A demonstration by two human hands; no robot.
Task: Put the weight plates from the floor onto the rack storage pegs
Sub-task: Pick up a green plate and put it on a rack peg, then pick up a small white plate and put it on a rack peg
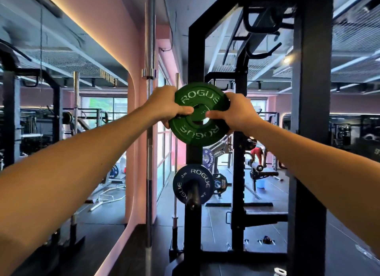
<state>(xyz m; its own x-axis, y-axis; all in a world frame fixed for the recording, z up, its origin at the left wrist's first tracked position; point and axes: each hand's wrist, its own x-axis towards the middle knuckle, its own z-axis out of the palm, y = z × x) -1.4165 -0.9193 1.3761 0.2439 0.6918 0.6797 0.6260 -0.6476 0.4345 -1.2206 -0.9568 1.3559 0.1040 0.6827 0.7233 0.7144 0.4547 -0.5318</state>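
Against the rack upright (pixel 193 55), both hands grip the green plate (pixel 200 114).

a green rogue plate (pixel 200 114) stands upright against the black rack upright (pixel 194 49); below it, a dark blue plate (pixel 192 183) sits on a storage peg (pixel 193 193).

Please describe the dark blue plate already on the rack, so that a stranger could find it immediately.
Find the black rack upright in the middle. The blue plate hangs on a peg low on it, below the green plate that both hands hold. It alone is dark blue, with white ROGUE lettering.
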